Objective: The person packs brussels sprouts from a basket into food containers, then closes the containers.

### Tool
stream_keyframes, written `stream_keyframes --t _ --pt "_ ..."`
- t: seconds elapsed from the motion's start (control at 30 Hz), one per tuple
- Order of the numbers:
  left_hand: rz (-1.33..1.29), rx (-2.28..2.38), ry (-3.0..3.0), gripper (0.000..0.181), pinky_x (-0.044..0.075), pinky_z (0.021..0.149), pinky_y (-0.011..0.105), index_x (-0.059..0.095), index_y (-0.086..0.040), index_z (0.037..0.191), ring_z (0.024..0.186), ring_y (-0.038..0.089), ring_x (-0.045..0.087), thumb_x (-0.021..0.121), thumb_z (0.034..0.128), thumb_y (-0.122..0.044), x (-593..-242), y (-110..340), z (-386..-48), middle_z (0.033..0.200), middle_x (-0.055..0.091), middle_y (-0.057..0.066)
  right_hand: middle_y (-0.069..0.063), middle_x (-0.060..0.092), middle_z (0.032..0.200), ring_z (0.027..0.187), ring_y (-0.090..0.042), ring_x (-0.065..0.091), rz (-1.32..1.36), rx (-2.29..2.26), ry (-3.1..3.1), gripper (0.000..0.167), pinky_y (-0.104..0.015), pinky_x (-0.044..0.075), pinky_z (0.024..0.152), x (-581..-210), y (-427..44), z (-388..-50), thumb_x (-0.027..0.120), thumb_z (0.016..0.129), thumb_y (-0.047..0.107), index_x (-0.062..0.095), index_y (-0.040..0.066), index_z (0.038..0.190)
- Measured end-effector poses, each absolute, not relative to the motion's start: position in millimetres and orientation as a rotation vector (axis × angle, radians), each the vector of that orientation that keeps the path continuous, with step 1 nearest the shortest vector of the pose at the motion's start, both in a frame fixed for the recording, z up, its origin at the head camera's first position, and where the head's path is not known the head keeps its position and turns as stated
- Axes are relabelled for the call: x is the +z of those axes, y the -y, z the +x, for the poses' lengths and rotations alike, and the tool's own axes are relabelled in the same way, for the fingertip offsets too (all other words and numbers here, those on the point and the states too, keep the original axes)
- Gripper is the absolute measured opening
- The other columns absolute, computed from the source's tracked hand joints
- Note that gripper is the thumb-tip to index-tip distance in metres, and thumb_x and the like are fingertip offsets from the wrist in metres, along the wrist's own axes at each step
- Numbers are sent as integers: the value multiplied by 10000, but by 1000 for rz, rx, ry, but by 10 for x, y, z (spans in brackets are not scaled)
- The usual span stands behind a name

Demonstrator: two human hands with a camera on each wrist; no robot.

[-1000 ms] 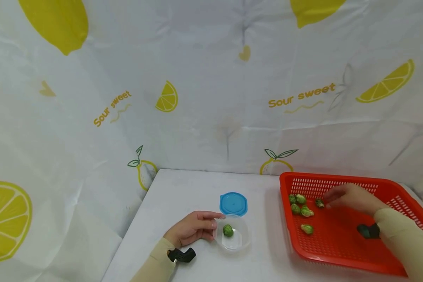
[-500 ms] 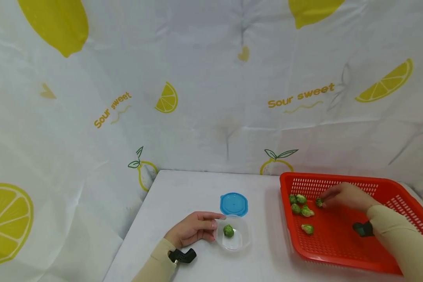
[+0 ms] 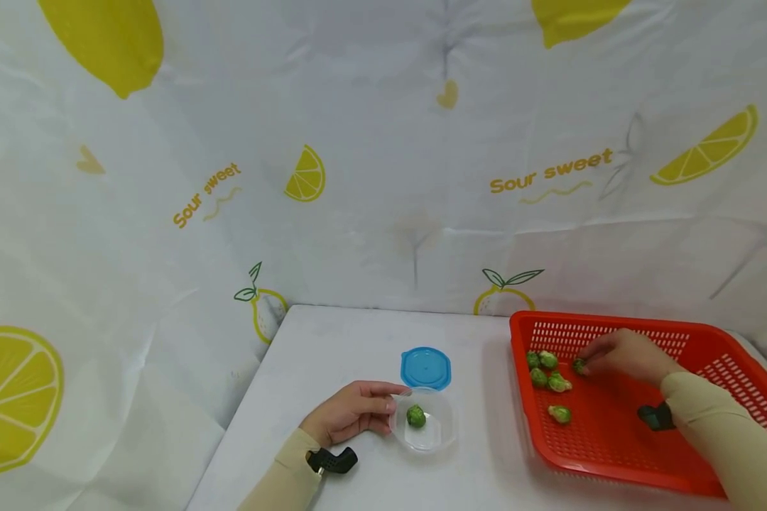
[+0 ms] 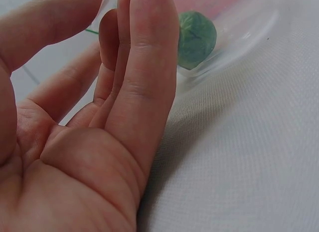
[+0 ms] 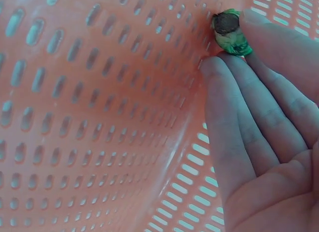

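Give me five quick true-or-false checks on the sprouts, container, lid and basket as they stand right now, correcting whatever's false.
1. The left grip touches the clear container. True.
2. The clear container holds three sprouts. False: it holds one sprout.
3. The right grip has its fingers on a second sprout inside the red basket. True.
4. The red basket stands to the left of the clear container. False: it stands to the right.
5. The blue lid lies on the table beyond the clear container. True.
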State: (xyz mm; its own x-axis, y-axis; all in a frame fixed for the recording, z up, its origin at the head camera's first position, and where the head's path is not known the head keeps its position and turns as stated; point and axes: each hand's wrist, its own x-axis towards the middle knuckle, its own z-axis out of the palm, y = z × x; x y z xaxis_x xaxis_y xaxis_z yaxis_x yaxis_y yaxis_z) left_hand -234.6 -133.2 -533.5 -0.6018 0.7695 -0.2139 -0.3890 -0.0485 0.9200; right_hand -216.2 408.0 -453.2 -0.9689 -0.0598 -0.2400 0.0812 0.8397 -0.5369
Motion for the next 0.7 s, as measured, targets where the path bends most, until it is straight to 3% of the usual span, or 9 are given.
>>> stream_keyframes --t 0.7 --pt "421 1775 -1396 514 658 837 257 614 -42 1518 807 77 699 726 1030 -160 -5288 1329 -2322 930 713 -21 -116 810 1114 1016 -254 718 18 -826 -2758 354 -603 605 945 -4580 -4079 -2148 875 911 278 818 35 1162"
